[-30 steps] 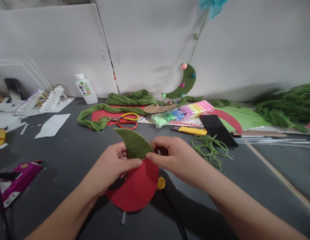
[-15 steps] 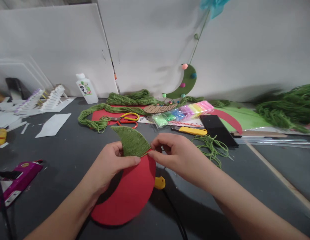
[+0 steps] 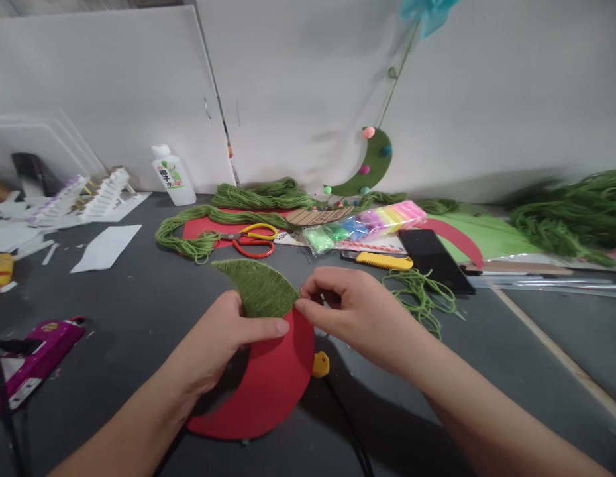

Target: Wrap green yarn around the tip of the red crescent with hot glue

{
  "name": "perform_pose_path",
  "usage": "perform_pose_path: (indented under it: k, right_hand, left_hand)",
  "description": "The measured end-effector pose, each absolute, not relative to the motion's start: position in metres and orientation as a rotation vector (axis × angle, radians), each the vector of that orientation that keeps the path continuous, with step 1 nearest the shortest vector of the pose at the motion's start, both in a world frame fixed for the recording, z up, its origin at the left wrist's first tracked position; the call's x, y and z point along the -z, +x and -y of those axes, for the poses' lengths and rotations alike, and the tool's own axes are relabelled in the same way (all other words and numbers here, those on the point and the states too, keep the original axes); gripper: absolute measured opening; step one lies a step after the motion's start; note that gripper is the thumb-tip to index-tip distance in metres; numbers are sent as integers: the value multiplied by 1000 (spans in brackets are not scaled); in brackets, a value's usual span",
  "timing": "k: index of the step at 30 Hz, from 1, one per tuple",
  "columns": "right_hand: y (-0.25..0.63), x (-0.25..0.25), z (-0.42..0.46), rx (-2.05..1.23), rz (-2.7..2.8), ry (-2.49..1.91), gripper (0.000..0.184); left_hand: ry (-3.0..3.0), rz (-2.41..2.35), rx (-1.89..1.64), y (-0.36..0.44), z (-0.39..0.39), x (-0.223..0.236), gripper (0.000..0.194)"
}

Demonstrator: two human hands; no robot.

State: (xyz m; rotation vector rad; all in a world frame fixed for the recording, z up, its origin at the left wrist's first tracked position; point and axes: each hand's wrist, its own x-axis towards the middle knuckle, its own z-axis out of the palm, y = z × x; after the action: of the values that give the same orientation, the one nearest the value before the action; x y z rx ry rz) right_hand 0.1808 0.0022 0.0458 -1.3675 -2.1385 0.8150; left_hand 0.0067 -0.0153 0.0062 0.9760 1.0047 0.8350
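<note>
A red crescent-shaped card (image 3: 268,384) has its upper tip wound in green yarn (image 3: 261,291). My left hand (image 3: 218,341) grips the crescent from the left, thumb pressed across the edge of the wound part. My right hand (image 3: 355,311) pinches the yarn end at the right edge of the wound part, fingers closed. A yellow-tipped tool (image 3: 320,364) with a black cord lies on the table just under the crescent.
Behind lie red-and-yellow scissors (image 3: 251,240), green yarn skeins (image 3: 213,218), a loose yarn tangle (image 3: 420,295), a packet of coloured clay (image 3: 365,222), a yellow knife (image 3: 385,261), a black phone (image 3: 434,252) and a white bottle (image 3: 173,175). A magenta glue gun (image 3: 32,351) sits at left.
The crescent has turned: its green tip swung left and lower while the red part shifted under my left hand. Both hands kept their hold.
</note>
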Motion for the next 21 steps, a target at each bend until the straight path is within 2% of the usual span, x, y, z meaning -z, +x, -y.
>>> perform_pose_path:
  k: [9, 21]
  right_hand:
    - [179, -42, -2, -821, 2155, -1361, 15]
    - [179, -38, -2, -822, 2158, -1335, 15]
  left_hand:
    - [951, -1042, -871, 9, 19, -5, 17]
    - [1189, -1229, -829, 5, 15, -9, 23]
